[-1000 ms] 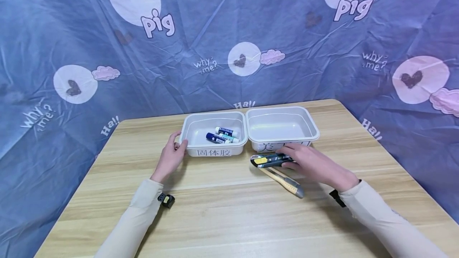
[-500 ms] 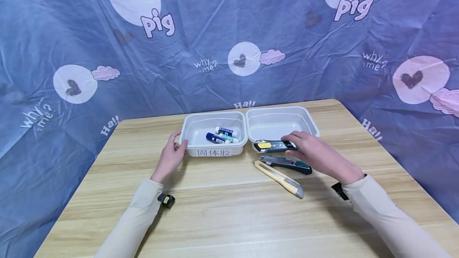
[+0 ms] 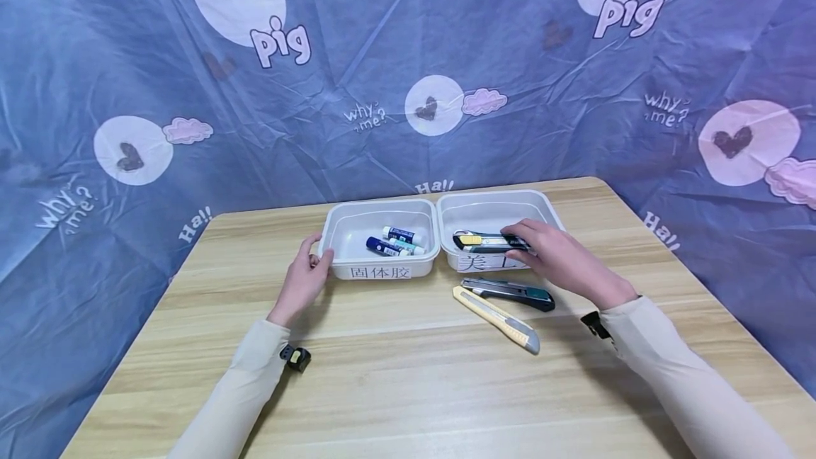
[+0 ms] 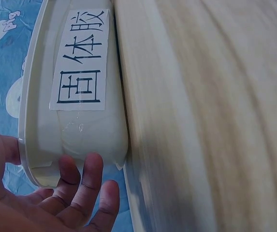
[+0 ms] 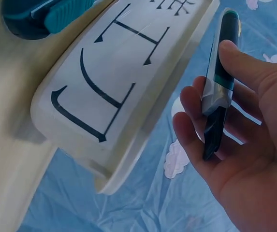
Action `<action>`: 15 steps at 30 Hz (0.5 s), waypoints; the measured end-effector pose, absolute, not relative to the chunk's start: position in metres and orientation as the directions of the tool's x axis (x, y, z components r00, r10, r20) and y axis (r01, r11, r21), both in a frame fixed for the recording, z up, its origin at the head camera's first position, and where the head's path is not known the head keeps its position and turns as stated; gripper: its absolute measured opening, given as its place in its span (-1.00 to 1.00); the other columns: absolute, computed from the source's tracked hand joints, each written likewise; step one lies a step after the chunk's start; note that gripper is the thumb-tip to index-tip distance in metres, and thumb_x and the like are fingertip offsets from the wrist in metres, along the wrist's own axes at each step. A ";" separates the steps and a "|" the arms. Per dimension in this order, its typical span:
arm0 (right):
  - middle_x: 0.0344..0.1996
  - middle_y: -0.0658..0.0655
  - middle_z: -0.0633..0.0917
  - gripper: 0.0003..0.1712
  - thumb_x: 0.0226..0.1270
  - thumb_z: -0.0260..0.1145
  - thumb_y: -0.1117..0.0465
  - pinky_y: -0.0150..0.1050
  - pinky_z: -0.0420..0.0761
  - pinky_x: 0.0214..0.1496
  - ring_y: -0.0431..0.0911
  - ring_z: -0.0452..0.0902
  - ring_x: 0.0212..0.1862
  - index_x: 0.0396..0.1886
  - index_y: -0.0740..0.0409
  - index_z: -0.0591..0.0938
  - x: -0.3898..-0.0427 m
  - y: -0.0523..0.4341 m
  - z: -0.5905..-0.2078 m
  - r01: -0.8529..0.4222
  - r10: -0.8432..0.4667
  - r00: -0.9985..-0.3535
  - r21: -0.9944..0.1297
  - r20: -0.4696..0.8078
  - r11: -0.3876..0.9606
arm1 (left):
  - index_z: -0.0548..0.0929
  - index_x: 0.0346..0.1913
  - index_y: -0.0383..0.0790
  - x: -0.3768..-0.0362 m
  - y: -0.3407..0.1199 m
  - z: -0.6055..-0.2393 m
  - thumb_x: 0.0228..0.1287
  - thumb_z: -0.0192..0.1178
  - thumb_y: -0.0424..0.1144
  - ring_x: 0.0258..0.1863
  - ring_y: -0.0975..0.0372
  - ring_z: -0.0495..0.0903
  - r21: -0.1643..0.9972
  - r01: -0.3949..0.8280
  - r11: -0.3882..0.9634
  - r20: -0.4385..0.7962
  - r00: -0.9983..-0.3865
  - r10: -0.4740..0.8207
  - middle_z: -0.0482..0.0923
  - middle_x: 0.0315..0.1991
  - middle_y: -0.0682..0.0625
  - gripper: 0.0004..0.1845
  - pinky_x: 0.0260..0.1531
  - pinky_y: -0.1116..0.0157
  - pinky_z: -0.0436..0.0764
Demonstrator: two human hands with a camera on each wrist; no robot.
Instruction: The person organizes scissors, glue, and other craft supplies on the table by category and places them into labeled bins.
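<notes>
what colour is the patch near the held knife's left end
The patch is yellow, best in head view.

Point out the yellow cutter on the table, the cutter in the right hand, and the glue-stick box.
Yellow cutter (image 3: 495,319): head view, middle of its body.
Held cutter (image 5: 217,98): right wrist view, silver midsection.
Glue-stick box (image 4: 95,129): left wrist view, bare front wall.

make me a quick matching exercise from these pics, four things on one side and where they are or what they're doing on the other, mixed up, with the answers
Things
1. glue sticks
2. yellow cutter
3. left hand
4. right hand

Places and states
A. holding a cutter with a yellow slider
B. inside the left bin
C. gripping that bin's outer side
D. lying on the table

Pairs
1-B, 2-D, 3-C, 4-A
</notes>
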State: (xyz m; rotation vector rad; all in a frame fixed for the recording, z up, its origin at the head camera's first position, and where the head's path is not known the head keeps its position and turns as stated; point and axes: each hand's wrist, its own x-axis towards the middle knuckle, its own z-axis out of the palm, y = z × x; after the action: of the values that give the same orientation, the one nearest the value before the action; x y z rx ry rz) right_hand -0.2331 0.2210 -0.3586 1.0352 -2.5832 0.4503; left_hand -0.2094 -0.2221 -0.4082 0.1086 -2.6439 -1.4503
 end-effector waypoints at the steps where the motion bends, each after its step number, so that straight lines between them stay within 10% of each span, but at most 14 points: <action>1: -0.08 0.22 0.72 -0.60 0.33 0.46 0.26 0.07 0.64 0.04 0.07 0.66 -0.02 0.11 0.30 0.65 -0.236 0.221 -0.359 -0.701 -0.599 -0.691 -0.174 0.405 0.692 | 0.20 0.56 -0.16 -0.209 -0.222 -0.409 0.61 -0.01 -0.06 -0.45 0.19 0.46 0.843 -0.004 0.537 0.074 -0.990 -0.123 0.49 -0.42 -0.03 -0.41 -0.32 0.26 0.46; 15: 0.08 0.36 0.68 -0.56 0.40 0.41 0.24 0.18 0.56 0.18 0.24 0.61 0.14 0.19 0.35 0.61 -0.258 0.210 -0.353 -0.646 -0.553 -0.755 -0.258 0.353 0.718 | 0.20 0.56 -0.19 -0.209 -0.222 -0.408 0.61 0.00 -0.06 -0.46 0.21 0.45 0.845 -0.005 0.535 0.077 -0.988 -0.131 0.46 -0.44 0.00 -0.40 -0.35 0.27 0.45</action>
State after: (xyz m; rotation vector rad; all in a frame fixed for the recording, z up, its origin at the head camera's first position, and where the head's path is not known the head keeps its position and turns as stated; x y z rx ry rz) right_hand -0.2575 0.2101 -0.3532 0.9507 -2.6738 0.5389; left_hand -0.2093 -0.2223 -0.4083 0.1175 -2.6354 -1.4508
